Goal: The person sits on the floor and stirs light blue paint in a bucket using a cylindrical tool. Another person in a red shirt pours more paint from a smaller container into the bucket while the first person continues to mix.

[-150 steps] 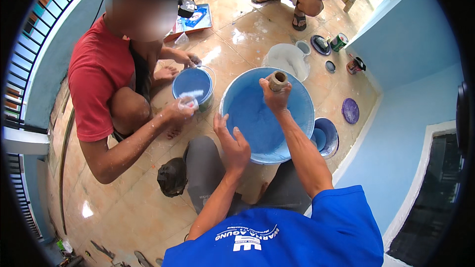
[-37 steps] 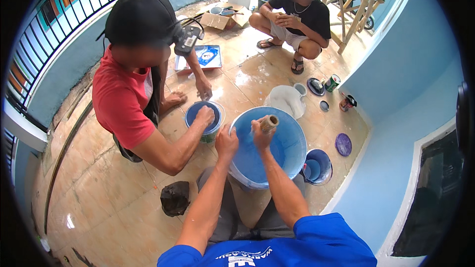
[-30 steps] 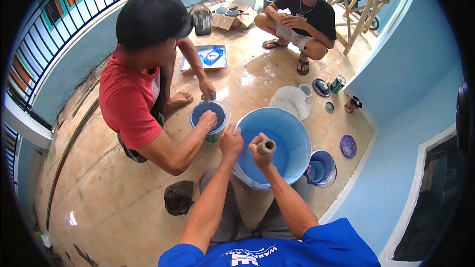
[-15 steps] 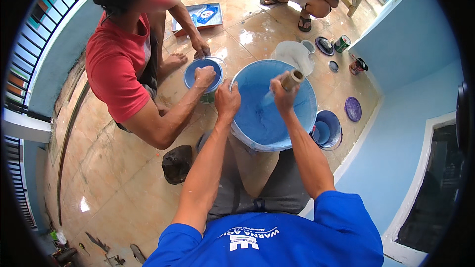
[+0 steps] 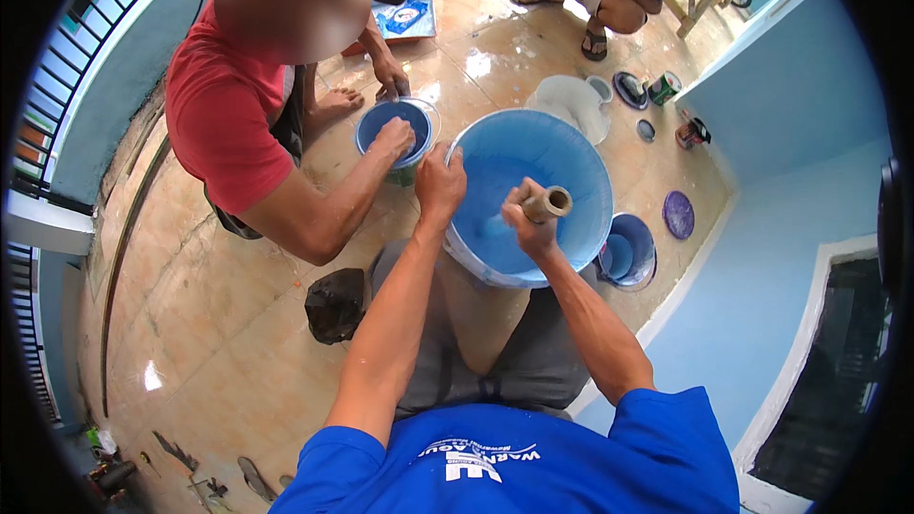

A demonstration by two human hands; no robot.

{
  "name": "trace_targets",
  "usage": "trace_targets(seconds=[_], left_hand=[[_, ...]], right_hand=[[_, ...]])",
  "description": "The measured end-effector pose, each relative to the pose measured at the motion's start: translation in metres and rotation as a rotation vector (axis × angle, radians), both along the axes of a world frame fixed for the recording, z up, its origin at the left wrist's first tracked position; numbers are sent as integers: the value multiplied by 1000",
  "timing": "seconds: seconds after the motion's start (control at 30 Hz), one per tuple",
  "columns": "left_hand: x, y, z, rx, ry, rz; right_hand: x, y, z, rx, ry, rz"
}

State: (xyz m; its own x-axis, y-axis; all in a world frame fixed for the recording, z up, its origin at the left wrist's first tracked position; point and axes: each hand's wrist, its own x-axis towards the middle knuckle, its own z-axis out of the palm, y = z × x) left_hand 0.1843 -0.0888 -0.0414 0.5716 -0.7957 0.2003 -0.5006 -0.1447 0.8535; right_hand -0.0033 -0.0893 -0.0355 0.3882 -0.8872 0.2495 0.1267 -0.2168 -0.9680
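A large white bucket (image 5: pixel 592 176) of light blue paint (image 5: pixel 484 176) stands between my knees. The fingers of my left hand (image 5: pixel 441 186) are closed over its left rim. In my right hand (image 5: pixel 526 226) is a hollow tan stick (image 5: pixel 549 204), gripped near its upper end, its lower part down in the paint. Left of my bucket, a co-worker in a red shirt (image 5: pixel 224 105) crouches with one hand inside a smaller paint bucket (image 5: pixel 415 122) and the other at its far rim.
A purple-blue bucket (image 5: pixel 643 247) stands right of mine, near a purple lid (image 5: pixel 678 215). Cans (image 5: pixel 665 88) and lids lie along the right wall. A black bag-like lump (image 5: pixel 335 306) sits left of my legs. Another person (image 5: pixel 609 9) squats at the back.
My right hand has moved the stick nearer and slightly left within the bucket. My left hand keeps its hold on the rim. The co-worker's hand has sunk deeper into the smaller bucket.
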Motion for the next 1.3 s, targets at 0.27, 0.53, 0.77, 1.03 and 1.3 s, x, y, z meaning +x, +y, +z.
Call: trace_targets(seconds=[0.27, 0.53, 0.77, 1.03, 1.3], left_hand=[[-2, 0, 2, 1, 73, 36], [0, 1, 1, 60, 53, 17], [-3, 2, 1, 7, 42, 39], [-1, 0, 2, 36, 35, 45], [-1, 0, -3, 51, 74, 46]], right_hand=[[-21, -51, 17, -6, -136, -214], [62, -70, 5, -162, -68, -415], [18, -11, -5, -194, 167, -52], [-43, -16, 12, 84, -42, -73], [6, -111, -10, -132, 45, -447]])
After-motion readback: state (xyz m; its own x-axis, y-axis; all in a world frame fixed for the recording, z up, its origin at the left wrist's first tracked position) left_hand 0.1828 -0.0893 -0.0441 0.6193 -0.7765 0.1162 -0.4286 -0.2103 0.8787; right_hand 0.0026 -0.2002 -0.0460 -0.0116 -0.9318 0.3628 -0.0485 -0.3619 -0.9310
